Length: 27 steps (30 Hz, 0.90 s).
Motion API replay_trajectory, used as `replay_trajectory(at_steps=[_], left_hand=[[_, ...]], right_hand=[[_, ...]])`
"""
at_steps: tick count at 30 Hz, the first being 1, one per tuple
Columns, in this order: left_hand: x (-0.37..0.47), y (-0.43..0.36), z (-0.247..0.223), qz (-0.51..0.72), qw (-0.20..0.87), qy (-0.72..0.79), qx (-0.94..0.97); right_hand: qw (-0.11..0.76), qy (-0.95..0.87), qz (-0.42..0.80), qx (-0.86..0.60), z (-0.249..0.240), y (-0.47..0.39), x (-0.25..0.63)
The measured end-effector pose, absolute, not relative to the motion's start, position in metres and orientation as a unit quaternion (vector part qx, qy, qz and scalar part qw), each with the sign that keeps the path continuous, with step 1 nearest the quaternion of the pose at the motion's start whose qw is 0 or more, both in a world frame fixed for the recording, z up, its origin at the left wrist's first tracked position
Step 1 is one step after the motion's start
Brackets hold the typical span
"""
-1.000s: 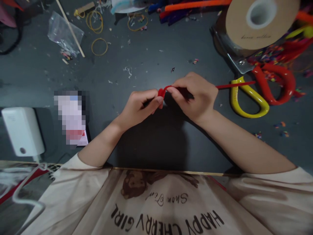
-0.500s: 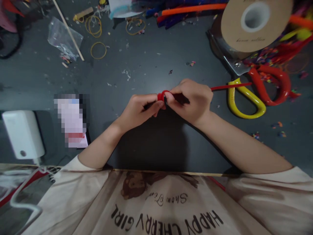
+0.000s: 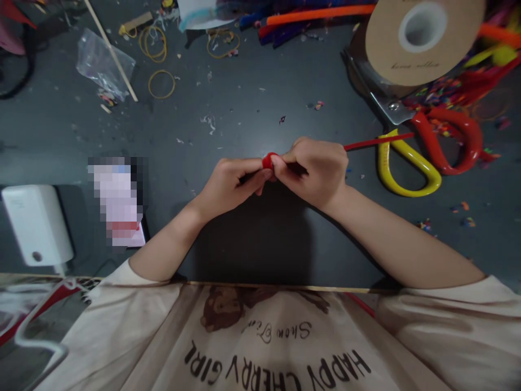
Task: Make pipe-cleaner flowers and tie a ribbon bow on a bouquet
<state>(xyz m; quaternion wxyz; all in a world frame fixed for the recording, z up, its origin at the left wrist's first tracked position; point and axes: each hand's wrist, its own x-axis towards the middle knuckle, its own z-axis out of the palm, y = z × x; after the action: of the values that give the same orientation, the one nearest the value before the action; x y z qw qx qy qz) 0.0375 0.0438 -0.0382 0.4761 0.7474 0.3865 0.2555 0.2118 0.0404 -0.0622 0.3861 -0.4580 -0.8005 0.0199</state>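
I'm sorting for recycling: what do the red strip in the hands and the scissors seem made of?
Red strip: perhaps fabric or chenille, given its dull surface and bend. Scissors: apparently metal blades, silvery and reflective; handles likely smooth plastic, with glossy highlights.

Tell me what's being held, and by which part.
A red strip: the left hand and right hand pinch its curled part; its straight tail extends past the right.

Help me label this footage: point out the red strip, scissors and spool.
Red strip (image 3: 363, 144): head view, on its straight tail.
Scissors (image 3: 393, 106): head view, on the pivot.
Spool (image 3: 424, 59): head view, on its flat face.
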Motion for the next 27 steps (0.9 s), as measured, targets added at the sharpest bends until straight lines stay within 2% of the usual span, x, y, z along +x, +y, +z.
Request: replay_trajectory(at_steps=[5,15,24,27], left_hand=[[0.0377,0.0435,-0.0398,0.253,0.471,0.394,0.748],[0.0397,0.0428,-0.0403,0.331,0.428,0.428,0.724],[0.0388,0.0430,-0.0434,0.355,0.442,0.460,0.683],[0.0386,0.0436,-0.0453,0.375,0.442,0.466,0.669]], right_hand=[[0.374,-0.799,0.040,-0.470,-0.0644,0.0393,0.2120],[0.380,-0.791,0.062,-0.476,-0.0596,0.0426,0.2128],[0.357,-0.808,0.061,-0.464,-0.0585,0.0426,0.2124],[0.388,-0.804,0.102,-0.439,-0.0566,0.0455,0.2126]])
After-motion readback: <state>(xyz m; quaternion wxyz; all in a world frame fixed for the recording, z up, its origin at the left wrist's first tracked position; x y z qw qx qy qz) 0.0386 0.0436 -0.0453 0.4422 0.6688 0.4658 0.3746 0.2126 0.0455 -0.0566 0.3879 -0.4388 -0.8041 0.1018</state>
